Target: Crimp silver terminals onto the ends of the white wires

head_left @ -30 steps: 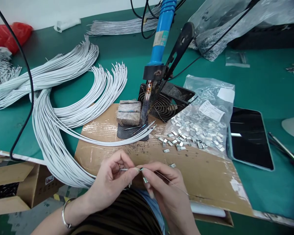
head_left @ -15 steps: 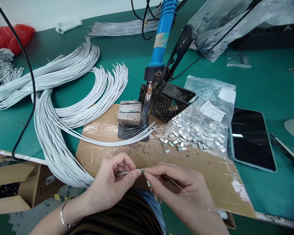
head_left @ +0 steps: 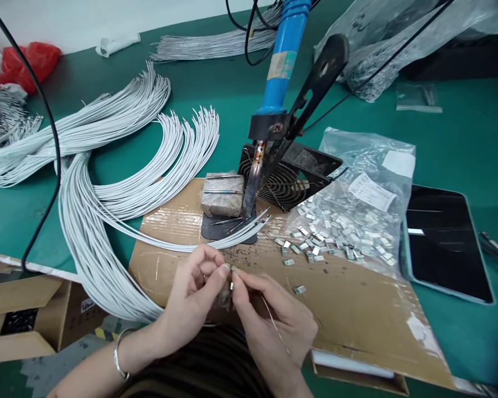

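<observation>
Both of my hands meet above the front of the cardboard, fingertips almost touching. My left hand (head_left: 197, 296) is closed in a pinch; the white wire seen in it earlier is mostly hidden by the fingers now. My right hand (head_left: 269, 318) pinches too, with a thin solder wire (head_left: 276, 325) running back over its palm. A small metal-ended connector piece (head_left: 231, 286) shows between the two hands; which fingers bear it I cannot tell. Beyond them, a blue-handled soldering iron (head_left: 288, 55) points tip-down in a black holder beside a grey block (head_left: 223, 194).
Bundles of white wires (head_left: 108, 243) curve across the left of the green table. Small metal connectors (head_left: 315, 243) spill from a clear bag (head_left: 367, 155) onto the cardboard (head_left: 369, 320). A black fan (head_left: 290, 177) stands behind the iron; a tablet-like device (head_left: 446, 243) lies right.
My hands have moved slightly up and left, and the right hand has drawn in closer. A lone connector on the cardboard, right of my right hand, now shows. The view has shifted a little.
</observation>
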